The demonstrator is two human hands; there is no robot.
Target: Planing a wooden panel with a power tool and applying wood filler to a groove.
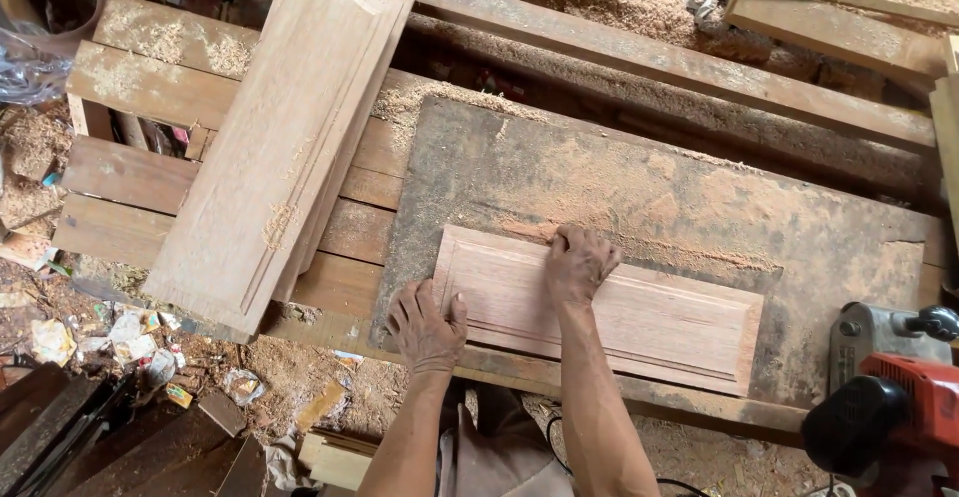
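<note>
Head view, one entry. Wooden panel (609, 307): rectangular, pale reddish timber with a routed border and raised centre field, lying flat and slightly skewed on a dark, sawdust-strewn board (699, 207) that serves as work surface. Panel sits directly in front of the person, its long side running from lower left to right.

Left hand (428, 325): palm down at the panel's near left corner, fingers spread over the board just beside the panel's short edge, thumb resting on the panel face. Hand lies open and flat, pressing rather than gripping.

Right hand (579, 262): palm down on the panel's far long edge, left of its middle, fingers fanned apart and curling over the rim onto the sawdust. Nothing is clenched in it. Most of the panel extends to the right of this hand; the left third lies between the two hands.

Surroundings: stack of long moulded boards (285, 127), pale and dusty, laid diagonally across a slatted wooden bench (130, 177) to the left, well apart from both hands. Long timber beams (679, 62) run across the top of the view behind the dark board. Red and black power tool (899, 407) with a grey metal base at lower right, near the panel's right end but not touching it. Sawdust and scraps of litter (130, 342) on the ground at lower left.
</note>
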